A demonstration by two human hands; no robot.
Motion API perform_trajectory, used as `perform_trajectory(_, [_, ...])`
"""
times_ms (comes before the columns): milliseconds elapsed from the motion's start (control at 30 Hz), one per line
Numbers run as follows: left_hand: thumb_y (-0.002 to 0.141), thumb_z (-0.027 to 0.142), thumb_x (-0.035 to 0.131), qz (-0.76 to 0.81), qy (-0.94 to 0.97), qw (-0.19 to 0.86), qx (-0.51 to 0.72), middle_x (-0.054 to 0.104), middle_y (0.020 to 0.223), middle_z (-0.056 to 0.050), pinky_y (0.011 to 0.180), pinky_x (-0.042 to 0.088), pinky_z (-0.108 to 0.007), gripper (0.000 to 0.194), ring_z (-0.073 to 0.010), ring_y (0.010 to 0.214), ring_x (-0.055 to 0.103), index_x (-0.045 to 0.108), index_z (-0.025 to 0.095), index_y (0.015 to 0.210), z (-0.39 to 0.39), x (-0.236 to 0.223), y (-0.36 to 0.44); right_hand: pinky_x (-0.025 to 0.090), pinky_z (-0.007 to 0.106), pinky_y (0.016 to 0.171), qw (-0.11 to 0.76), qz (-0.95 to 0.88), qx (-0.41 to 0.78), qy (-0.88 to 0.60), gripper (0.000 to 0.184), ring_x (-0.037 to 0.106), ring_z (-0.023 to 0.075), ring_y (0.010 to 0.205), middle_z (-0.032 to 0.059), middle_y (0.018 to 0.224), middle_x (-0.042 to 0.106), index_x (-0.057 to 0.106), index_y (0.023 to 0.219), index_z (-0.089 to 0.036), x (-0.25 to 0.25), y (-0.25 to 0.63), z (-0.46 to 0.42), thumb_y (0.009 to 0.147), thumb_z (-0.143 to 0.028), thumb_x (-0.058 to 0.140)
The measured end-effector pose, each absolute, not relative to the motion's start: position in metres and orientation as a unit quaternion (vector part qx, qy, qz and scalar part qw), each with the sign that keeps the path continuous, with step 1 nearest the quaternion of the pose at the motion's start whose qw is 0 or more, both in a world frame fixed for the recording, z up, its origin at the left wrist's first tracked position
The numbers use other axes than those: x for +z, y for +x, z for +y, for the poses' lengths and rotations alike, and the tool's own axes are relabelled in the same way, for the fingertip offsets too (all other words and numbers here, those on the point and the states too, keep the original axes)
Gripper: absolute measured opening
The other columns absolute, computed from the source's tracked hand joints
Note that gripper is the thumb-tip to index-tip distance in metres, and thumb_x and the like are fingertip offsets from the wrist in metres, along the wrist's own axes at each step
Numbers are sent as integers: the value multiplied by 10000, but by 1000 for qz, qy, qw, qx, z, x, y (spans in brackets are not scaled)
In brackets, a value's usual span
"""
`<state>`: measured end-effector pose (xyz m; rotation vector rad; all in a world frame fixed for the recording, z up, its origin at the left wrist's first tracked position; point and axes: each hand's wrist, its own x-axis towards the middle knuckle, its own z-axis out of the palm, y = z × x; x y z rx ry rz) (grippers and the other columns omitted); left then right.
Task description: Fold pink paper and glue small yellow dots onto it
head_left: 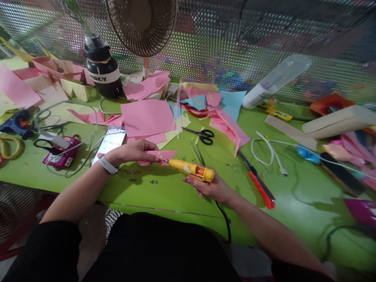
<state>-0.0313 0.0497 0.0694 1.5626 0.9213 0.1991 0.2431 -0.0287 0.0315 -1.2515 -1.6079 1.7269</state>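
My left hand (133,152) pinches a small pink paper piece (161,156) with yellow dots, holding it just above the green table (164,192). A grey watch sits on that wrist. My right hand (212,188) grips a yellow glue gun (191,169), its nozzle touching the pink piece's right edge. The gun's black cord (225,217) trails down toward my lap.
A phone (109,145) with a timer lies left of my left hand. Black scissors (202,135), a red-black utility knife (258,183), white cables (268,150), pink and blue paper sheets (147,115), a black bottle (103,68) and a fan (143,27) crowd the table.
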Motion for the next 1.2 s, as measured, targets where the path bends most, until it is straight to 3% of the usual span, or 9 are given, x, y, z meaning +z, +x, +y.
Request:
perform_trajectory(600, [792,405,730,405,669,617,86,556,647,-9,435,269,-194,280,-86,536,430,727,129,840,50,70,-30,313,194,349,235,-617,590,-465,311,367,63,411,-75,522,438,653,879,-179,37,242,-30,775,-454,753])
perform_trajectory(1200, [772,416,739,410,653,631,80,546,646,5,474,291,-205,285,-83,537,446,690,136,794,48,73,-29,350,223,378,246,-625,589,-449,345,402,80,420,-74,532,440,592,859,-195,39,244,-28,809,-519,700])
